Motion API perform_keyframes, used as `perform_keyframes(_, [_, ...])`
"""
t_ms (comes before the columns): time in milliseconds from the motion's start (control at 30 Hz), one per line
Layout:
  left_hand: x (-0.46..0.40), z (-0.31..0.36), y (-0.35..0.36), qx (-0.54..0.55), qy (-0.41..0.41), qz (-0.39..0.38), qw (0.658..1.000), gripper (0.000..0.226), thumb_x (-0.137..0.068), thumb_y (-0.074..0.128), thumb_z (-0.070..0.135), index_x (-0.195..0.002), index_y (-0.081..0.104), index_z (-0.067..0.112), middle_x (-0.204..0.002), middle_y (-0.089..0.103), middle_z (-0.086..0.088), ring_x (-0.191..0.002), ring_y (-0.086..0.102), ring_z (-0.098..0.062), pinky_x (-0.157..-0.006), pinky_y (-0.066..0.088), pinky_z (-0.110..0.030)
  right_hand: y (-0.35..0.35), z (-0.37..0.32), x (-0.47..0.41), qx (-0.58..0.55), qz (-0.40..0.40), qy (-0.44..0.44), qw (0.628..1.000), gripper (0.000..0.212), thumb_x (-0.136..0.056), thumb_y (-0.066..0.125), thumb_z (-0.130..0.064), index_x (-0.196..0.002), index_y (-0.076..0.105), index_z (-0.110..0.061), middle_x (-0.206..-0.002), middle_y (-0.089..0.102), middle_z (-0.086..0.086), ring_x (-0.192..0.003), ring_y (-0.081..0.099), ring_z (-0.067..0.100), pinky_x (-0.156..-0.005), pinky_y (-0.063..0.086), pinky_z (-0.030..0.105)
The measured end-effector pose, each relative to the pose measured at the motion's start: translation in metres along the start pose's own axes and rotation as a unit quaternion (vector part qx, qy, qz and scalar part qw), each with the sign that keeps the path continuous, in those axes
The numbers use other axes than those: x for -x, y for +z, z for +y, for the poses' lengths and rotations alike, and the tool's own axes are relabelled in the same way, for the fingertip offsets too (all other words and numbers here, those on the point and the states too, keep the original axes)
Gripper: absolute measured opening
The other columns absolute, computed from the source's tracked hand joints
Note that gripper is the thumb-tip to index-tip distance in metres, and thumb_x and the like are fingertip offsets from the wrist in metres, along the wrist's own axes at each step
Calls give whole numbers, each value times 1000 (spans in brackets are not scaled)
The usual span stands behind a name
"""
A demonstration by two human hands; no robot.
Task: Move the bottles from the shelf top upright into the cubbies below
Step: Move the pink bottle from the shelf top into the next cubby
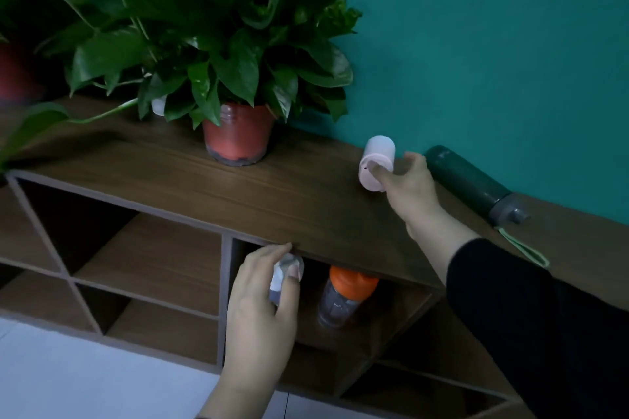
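Observation:
My left hand [262,309] grips a small clear bottle with a pale cap [284,274] at the mouth of the upper cubby [401,313], just under the shelf top's front edge. A clear bottle with an orange cap [343,298] stands upright inside that same cubby, to the right. My right hand [406,185] is closed around a short pale pink bottle [376,163] on the wooden shelf top [272,194]. A dark green bottle [476,185] with a light green strap lies on its side against the wall, right of the pink one.
A leafy plant in a red pot [238,134] stands on the shelf top at centre-left, with a small white object [159,105] half hidden behind its leaves. A second red pot [15,73] is at far left. Several cubbies open left and below. The teal wall backs the shelf.

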State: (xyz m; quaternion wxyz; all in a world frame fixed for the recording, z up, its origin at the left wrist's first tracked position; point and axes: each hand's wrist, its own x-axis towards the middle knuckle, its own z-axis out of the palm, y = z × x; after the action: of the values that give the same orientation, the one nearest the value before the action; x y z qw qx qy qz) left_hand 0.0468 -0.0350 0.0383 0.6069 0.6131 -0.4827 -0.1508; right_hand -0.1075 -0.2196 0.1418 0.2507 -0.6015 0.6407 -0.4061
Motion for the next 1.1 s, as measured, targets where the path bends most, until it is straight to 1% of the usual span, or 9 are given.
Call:
perform_keyframes(133, [-6,-3,-1,11,6,-16,1000,46,-93,53,33,-138,53,27,-137,53,16,-134,45,2,-109,38,-20,32,-1,-37,47,-7,99,994,96,-74,75,-59,-147,26,-21,-141,46,12,-116,55,34,-83,44,42])
perform_keyframes(267, [-7,-6,0,17,-12,-19,1000,47,-91,59,22,-138,55,27,-134,54,23,-129,48,4,-105,47,-30,52,5,-54,62,22,146,987,102,-67,74,-67,-145,27,-19,-138,49,13,-117,56,39,-94,48,47])
perform_keyframes(500, [-6,-2,-1,26,-5,-7,1000,33,-93,55,27,-124,68,22,-114,67,20,-116,60,-2,-93,54,-33,46,20,-53,34,68,138,987,71,-77,61,-58,-132,43,-17,-116,61,10,-90,55,30,-82,49,40])
perform_keyframes(600, [-3,1,2,17,8,-18,1000,29,-95,55,26,-119,71,21,-111,70,18,-111,63,-1,-91,51,-19,30,23,-40,-51,99,135,985,66,-81,56,-52,-136,47,-16,-110,58,4,-91,54,27,-81,44,37])
perform_keyframes(667, [0,5,6,16,17,-32,999,28,-96,54,27,-116,73,20,-108,70,17,-107,64,-1,-83,47,-9,10,22,-24,-93,111,124,982,68,-75,52,-55,-132,52,-17,-107,62,2,-93,60,26,-86,53,43])
perform_keyframes(767, [9,8,12,15,31,-54,998,23,-98,55,26,-110,74,21,-102,70,19,-100,65,1,-74,47,-8,-32,21,15,-95,111,63,987,51,-75,51,-53,-116,55,-23,-97,65,1,-84,65,24,-74,59,44])
perform_keyframes(867, [24,15,21,11,53,-73,996,22,-95,53,33,-107,71,32,-97,70,22,-95,66,1,-72,49,-15,-93,23,66,-133,87,20,987,31,-85,54,-43,-108,60,-23,-94,69,10,-64,64,22,-51,50,36])
perform_keyframes(933, [34,20,27,16,61,-86,994,22,-94,51,34,-107,69,33,-96,70,20,-93,66,2,-72,51,-18,-138,24,105,-152,53,7,987,15,-91,55,-35,-98,65,-26,-83,69,10,-57,62,25,-48,46,37])
perform_keyframes(1100, [64,36,47,8,72,-140,988,27,-94,50,31,-99,75,20,-87,71,10,-83,66,-5,-71,50,-24,-230,49,198,-59,-22,58,996,16,-93,57,-31,-85,70,-26,-58,65,18,-49,59,34,-49,48,42])
